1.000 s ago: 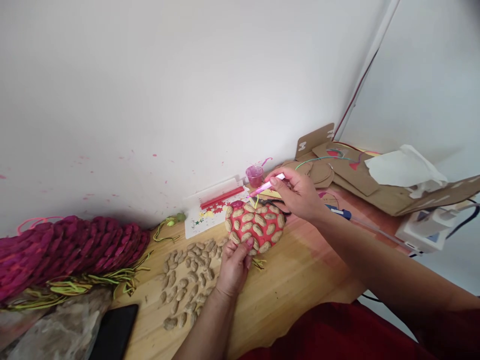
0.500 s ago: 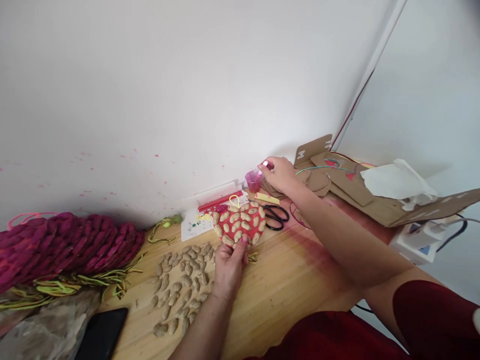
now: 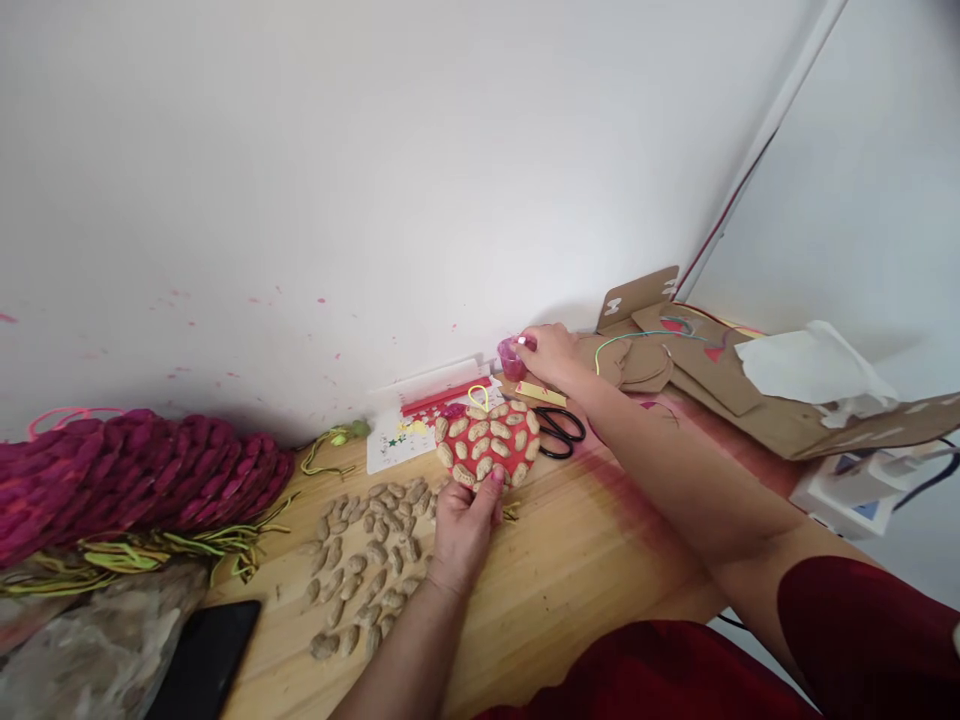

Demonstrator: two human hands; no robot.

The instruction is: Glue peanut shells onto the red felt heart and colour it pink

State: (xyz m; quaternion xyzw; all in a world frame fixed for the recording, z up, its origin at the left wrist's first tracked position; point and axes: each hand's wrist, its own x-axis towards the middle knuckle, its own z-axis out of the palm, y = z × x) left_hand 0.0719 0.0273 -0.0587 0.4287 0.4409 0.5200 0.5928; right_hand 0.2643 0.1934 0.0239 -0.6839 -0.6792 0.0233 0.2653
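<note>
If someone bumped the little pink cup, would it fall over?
It might tip: the cup is small and looks narrower toward the bottom. It is probably light too, since it looks like thin, see-through plastic. The right hand beside it could nudge it.

A white wall rises behind the wooden bench, with pink spots low down, above the bench. To the bench's right stands a paler bluish wall, a dark cord climbing near their corner. Light falls softly over the bench.
</note>
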